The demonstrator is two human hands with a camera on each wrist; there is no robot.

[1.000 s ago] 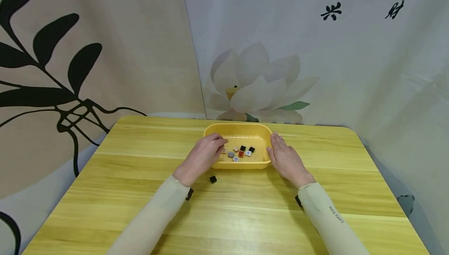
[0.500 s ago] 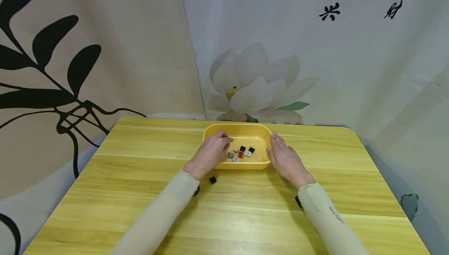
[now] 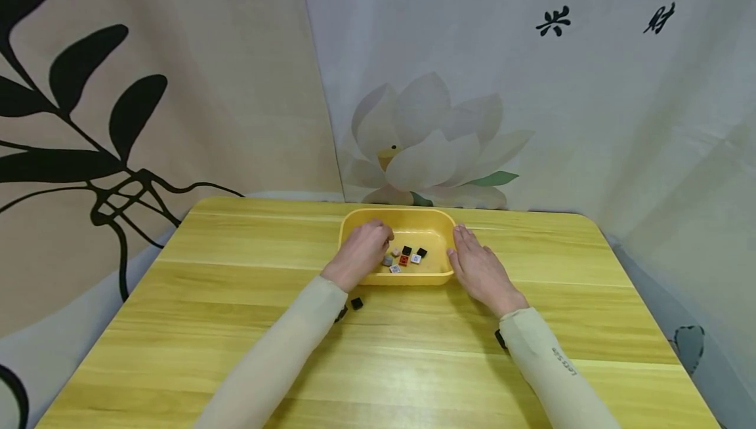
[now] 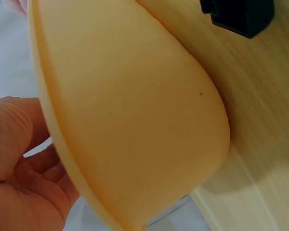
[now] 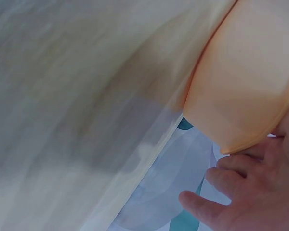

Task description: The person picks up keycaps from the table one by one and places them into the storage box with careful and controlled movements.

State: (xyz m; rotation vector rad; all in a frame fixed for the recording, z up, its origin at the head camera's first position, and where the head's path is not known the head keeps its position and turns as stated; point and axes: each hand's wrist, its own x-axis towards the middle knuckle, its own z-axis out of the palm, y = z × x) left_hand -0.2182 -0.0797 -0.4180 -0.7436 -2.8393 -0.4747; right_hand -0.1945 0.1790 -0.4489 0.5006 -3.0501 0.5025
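Note:
A yellow tray (image 3: 424, 279) stands towards the table's far edge. My left hand (image 3: 365, 250) reaches over its left side, fingers bent down inside. In the left wrist view, curled fingers show behind the tray wall; what is between the fingertips is hidden, so I cannot tell what they hold. Small blocks lie in the tray: a red one (image 3: 403, 261), a white one (image 3: 416, 258), a grey one (image 3: 387, 261) and a black one (image 3: 407, 250), among others. With fingers extended, my right hand (image 3: 481, 265) rests along the tray's right rim.
A black block (image 3: 357, 304) lies on the wooden table (image 3: 425, 357) in front of the tray, close to the left wrist. Behind the table hangs a cloth backdrop (image 3: 449, 22) with a flower and dark leaves.
My left hand has moved right, further over the tray, and a pale block once visible by its fingers is out of sight. The right hand stays at the rim.

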